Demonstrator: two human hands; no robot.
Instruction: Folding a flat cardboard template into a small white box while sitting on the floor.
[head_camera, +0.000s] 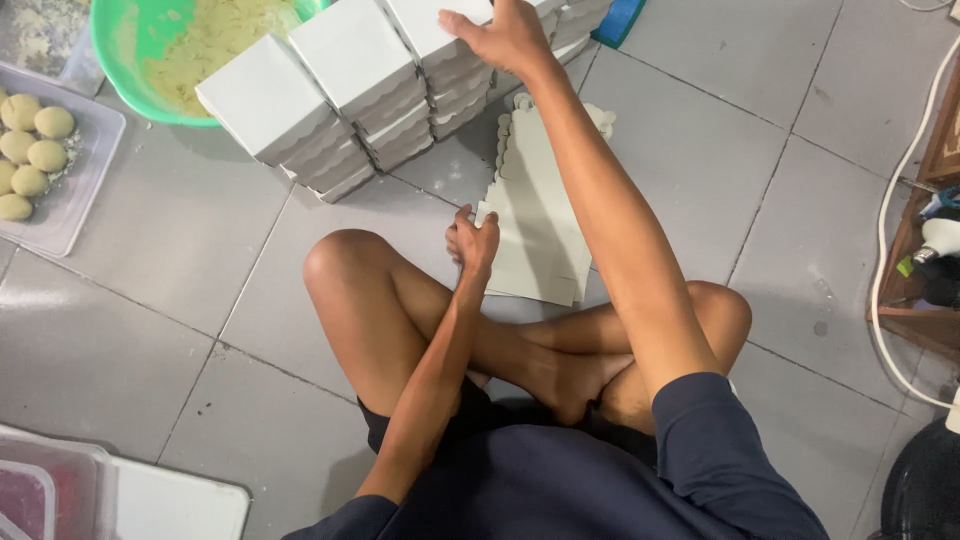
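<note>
The flat stack of unfolded white box blanks (535, 235) lies on the tiled floor (180, 250) just past the person's crossed legs, at about 12 o'clock from the body. Its long axis runs from the near end by the shins up toward 12 o'clock, tilting slightly to 11, with the scalloped edges at the far end.

The left hand (472, 243) sits at the near left corner of that stack, at its 7 o'clock, fingers curled together and pinching the edge of the top blank. It is the nearer hand to the blanks and is touching them.

The right hand (505, 35) reaches well beyond, out at 12 o'clock, its forearm crossing over the blanks. Its fingers are spread and laid flat on the top of the rightmost pile of folded white boxes (440, 45).

More piles of these boxes (330, 95) stand in a row running toward 10 o'clock, touching one another. Behind them at 11 o'clock is a green basin (125, 70) holding pale crumbly mix. At 9 o'clock, well apart from the hands, a clear tray (75, 205) holds round dough balls (30, 150). A white cable (885, 240) runs along the 3 o'clock side.
</note>
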